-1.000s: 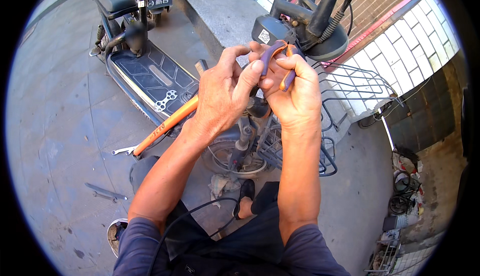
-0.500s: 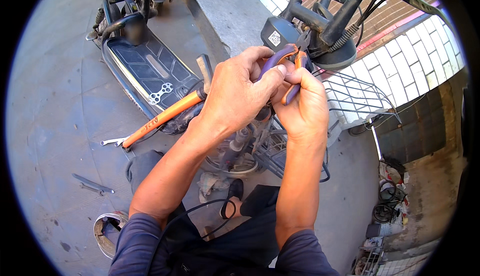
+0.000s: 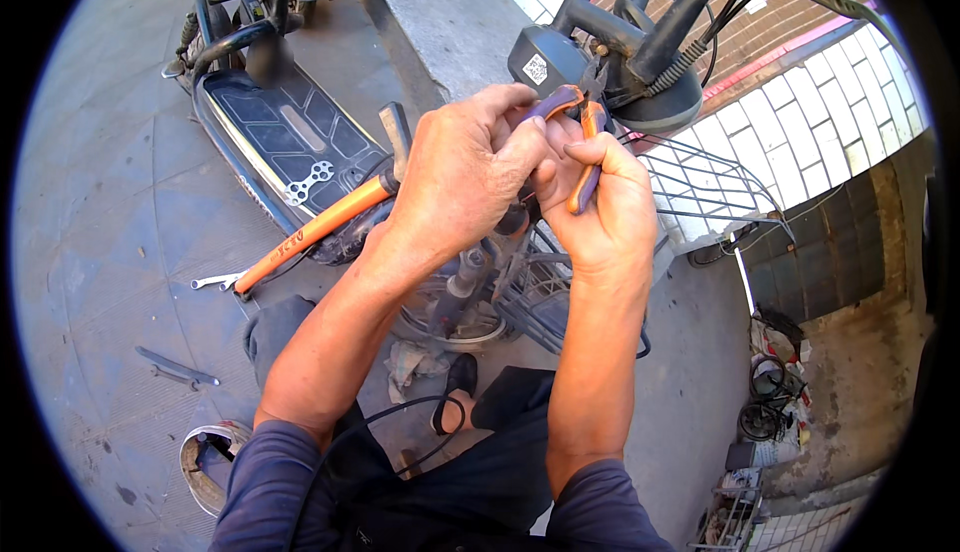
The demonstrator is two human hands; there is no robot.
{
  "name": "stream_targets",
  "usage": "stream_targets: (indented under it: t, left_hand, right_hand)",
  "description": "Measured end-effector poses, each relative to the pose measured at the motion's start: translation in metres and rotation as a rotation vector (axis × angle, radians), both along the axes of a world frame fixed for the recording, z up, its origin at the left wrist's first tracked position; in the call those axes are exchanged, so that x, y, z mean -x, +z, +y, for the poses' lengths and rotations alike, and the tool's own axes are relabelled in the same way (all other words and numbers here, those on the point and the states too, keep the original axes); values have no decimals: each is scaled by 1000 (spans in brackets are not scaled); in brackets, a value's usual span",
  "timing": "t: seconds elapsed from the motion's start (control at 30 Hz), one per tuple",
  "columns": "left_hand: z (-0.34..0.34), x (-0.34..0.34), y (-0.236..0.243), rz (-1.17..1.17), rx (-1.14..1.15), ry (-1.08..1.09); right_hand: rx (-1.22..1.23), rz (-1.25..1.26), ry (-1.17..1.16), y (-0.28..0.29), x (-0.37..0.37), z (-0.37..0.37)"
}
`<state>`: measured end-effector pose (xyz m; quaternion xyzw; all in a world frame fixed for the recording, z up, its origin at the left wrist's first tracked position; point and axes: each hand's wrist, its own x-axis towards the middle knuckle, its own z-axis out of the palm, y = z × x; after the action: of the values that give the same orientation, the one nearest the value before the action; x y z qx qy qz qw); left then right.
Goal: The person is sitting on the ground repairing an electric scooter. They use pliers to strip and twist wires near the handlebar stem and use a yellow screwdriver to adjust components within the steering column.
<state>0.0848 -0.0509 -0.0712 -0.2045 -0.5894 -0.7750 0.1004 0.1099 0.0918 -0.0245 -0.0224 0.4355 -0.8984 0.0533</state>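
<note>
1. The scooter (image 3: 300, 142) is the largest thing in view: a dark footboard with a pale rim, a black seat at the top edge, standing on grey paving.
2. The handlebar (image 3: 650, 22) of a second cycle crosses the top right, black, with a round grey headlamp (image 3: 560, 62) under it and cables running off it. Its wire basket (image 3: 700, 187) sits just right of the hands.
3. The hammer (image 3: 320, 227) has a long orange handle and a dark head, and lies tilted against the scooter's footboard, left of the hands.
4. The pliers (image 3: 583, 152) have orange and purple handles and dark metal jaws. They are held high, just below the headlamp, with the jaws pointing up at the cables.
5. The right hand (image 3: 600, 212) is wrapped round one handle of the pliers, fingers curled tight on it.
6. The left hand (image 3: 460, 177) is closed over the other handle from the left, thumb and fingertips pressing it, touching the right hand.
7. A small wrench (image 3: 215, 280) lies on the paving by the end of the hammer handle.
</note>
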Motion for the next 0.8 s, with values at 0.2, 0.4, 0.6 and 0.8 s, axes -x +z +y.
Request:
stream_targets:
  t: [0.2,0.4,0.6,0.8]
  left_hand:
    - [9,2,-4,33,-36,84]
    - [13,2,-1,36,-70,125]
    - [15,4,-5,28,-35,118]
    - [20,6,-8,34,-113,125]
  right_hand:
    - [-128,21,-82,3,6,-2]
    - [-149,9,-118,6,7,-3]
    - [-80,-44,-107,6,10,-1]
    - [-23,-49,-59,5,12,5]
